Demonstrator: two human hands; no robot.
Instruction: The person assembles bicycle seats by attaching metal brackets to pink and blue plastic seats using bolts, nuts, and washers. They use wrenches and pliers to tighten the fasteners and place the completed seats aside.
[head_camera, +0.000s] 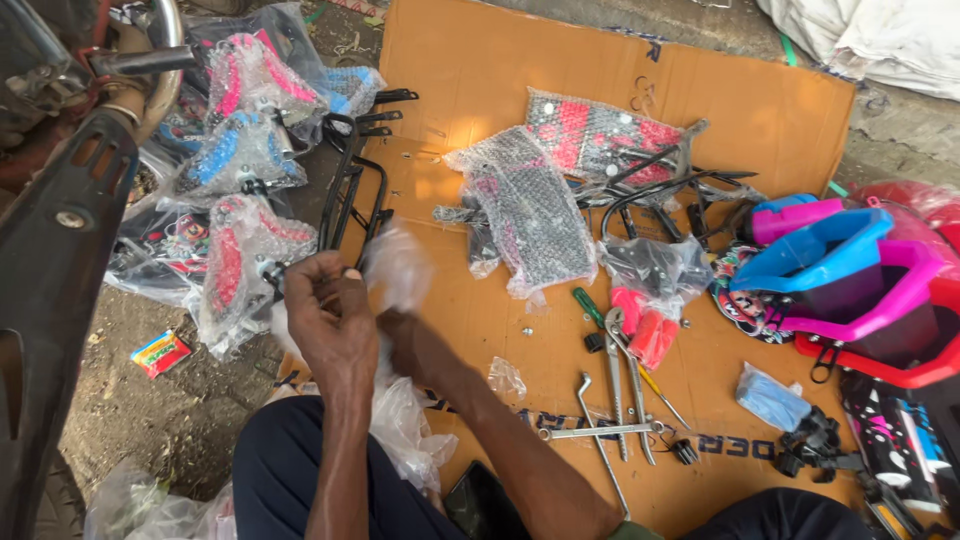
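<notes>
My left hand (326, 318) is raised over my lap with its fingers pinched on a clear plastic bag (398, 262). My right hand (402, 338) is just to its right, partly hidden behind the same bag and gripping it from below. More crumpled clear plastic (405, 425) lies on my knee under both hands. What is inside the bag cannot be made out.
On the brown cardboard sheet (470, 60) lie bubble-wrapped bicycle parts (530, 205), black metal racks (350, 190), several wrenches and pliers (615, 385), red grips (650, 335) and blue, pink and red plastic baskets (850, 280). Wrapped parts (235, 260) are piled at the left beside a dark vehicle panel (50, 270).
</notes>
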